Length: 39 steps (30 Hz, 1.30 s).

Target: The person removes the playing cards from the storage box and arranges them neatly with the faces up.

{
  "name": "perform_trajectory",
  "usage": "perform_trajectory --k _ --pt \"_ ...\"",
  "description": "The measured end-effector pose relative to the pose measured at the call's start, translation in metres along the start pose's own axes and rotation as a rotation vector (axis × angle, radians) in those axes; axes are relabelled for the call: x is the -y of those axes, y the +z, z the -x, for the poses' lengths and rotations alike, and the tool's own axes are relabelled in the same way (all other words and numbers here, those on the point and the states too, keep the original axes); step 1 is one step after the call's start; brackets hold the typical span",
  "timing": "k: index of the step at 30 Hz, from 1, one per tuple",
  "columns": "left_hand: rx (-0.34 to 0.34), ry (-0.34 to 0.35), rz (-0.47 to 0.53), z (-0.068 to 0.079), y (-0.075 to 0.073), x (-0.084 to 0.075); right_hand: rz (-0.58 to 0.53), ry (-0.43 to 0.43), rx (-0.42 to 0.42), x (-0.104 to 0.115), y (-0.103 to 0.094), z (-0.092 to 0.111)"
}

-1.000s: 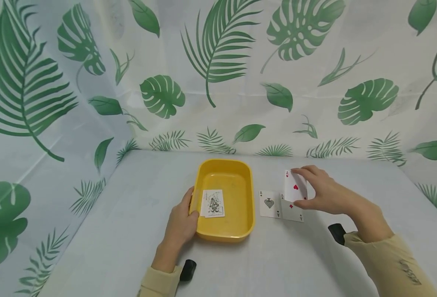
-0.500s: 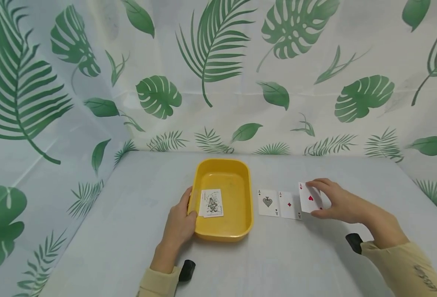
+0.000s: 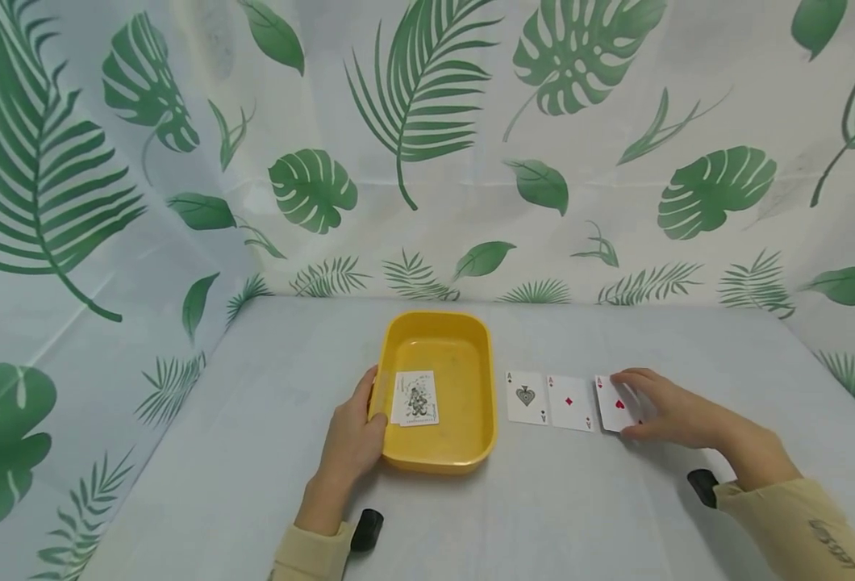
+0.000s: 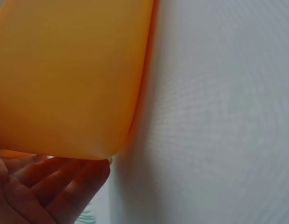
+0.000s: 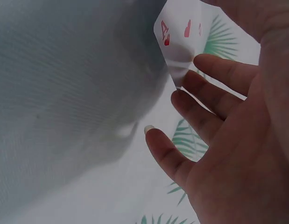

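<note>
I see the left hand [image 3: 351, 436] gripping the tray [image 3: 465, 403], while right of the tray, past the diamond ace [image 3: 569, 403], the right hand [image 3: 677, 413] pinches the heart ace [image 3: 612, 404].

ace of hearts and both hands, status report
Right grip pinches ace of hearts, just right of ace of diamonds. Left grip holds yellow tray. No obstruction visible.

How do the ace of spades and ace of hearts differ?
The ace of spades bears a large ornate dark spade; the ace of hearts a small red heart. The ace of spades lies untouched on the table; the right hand holds the ace of hearts. The ace of spades is beside the tray, the ace of hearts farther. Both show their faces.
</note>
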State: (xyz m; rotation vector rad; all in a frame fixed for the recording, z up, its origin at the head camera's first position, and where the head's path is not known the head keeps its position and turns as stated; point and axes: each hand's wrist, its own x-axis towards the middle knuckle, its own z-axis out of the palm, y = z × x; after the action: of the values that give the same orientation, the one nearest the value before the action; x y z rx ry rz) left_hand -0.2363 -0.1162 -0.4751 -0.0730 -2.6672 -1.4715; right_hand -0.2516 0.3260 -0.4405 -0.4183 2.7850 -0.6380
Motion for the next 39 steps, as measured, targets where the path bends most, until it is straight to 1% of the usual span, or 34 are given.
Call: perform_trajectory --k 6,9,14,18,29,39 --pt "0.001 0.006 -0.003 0.0002 0.0002 0.0006 0.034 -0.021 -0.018 -0.0048 0.0080 -0.0040" --pt "0.001 0.008 -0.004 0.0002 0.0000 0.0012 0.045 -0.014 -0.015 -0.0055 0.0101 -0.0051" --pt "-0.003 0.009 -0.006 0.0003 -0.0002 0.0007 0.058 0.000 -0.013 -0.0049 0.0107 -0.0035" --pt "-0.002 0.009 -0.004 0.0004 0.0000 0.0002 0.069 -0.014 -0.023 -0.0053 0.0103 -0.0019" --pt "-0.004 0.008 0.001 0.0004 0.0007 0.0006 0.074 -0.007 -0.012 -0.0045 0.0105 -0.0023" --pt "-0.004 0.003 -0.001 -0.0002 0.0009 0.0008 0.071 -0.039 -0.028 -0.0026 0.0101 0.0009"
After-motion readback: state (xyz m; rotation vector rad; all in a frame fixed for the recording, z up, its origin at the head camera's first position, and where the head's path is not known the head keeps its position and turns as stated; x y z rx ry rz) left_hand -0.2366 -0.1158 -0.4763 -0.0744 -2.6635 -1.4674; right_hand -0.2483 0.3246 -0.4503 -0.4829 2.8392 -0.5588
